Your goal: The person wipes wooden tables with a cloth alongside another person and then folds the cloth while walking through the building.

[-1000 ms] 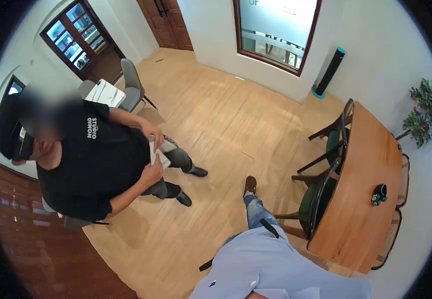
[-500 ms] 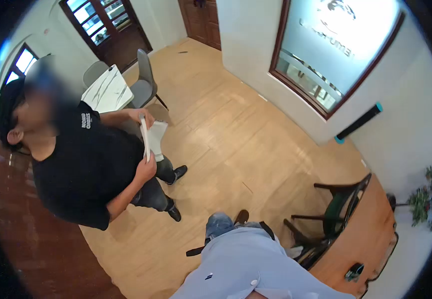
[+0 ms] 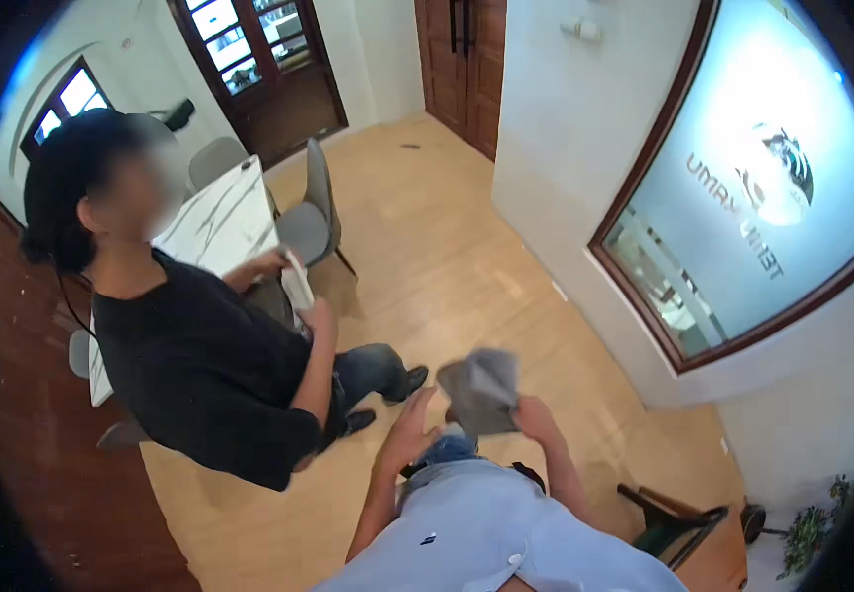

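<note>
Grey cloth (image 3: 478, 403): it is in the air in front of the person's waist, above the wooden floor (image 3: 427, 247); it looks folded, and its upper part is blurred.
Right hand (image 3: 537, 419): the fingers are clamped on the right edge of the grey cloth, so the cloth extends to the left of them.
Left hand (image 3: 407, 434): the fingers are stretched, with the thumb apart from them; they are just beside the left edge of the cloth, but if they touch it, I cannot tell.
Blue shirt (image 3: 506, 518): it is worn by the person, and the cloth appears above it in the view.
Other person (image 3: 210, 375): stands at the left, in a black top, and holds a whitish thing (image 3: 297, 281) with both hands.
Marbled tabletop (image 3: 225, 217): it is behind the other person, with a grey chair (image 3: 311, 232) near it.
Frosted window (image 3: 733, 197): dark frame, with letters and an emblem, on the right wall.
Wooden tabletop (image 3: 731, 555): only a part shows, at lower right, beside a green chair (image 3: 659, 523).
</note>
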